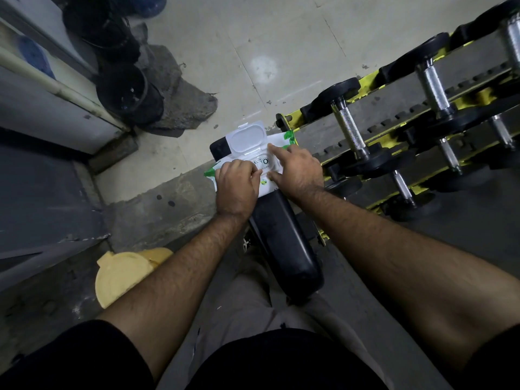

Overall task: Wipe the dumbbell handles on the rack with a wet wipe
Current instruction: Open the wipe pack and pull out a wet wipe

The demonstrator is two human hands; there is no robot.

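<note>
A white and green wet wipe pack (277, 142) lies on the far end of a black padded bench (284, 237), its white flip lid (247, 139) standing open. My left hand (237, 187) has its fingertips curled at the pack's opening, pinching there. My right hand (299, 170) rests on the pack with the index finger stretched along its top. To the right, a yellow and black rack (374, 136) holds several dumbbells with chrome knurled handles (349, 130).
A yellow plastic lid or container (123, 274) lies on the floor at the left near my leg. Black stacked tubs (126, 94) stand on a torn mat at the upper left, beside a wall and pipe. Tiled floor stretches beyond the bench.
</note>
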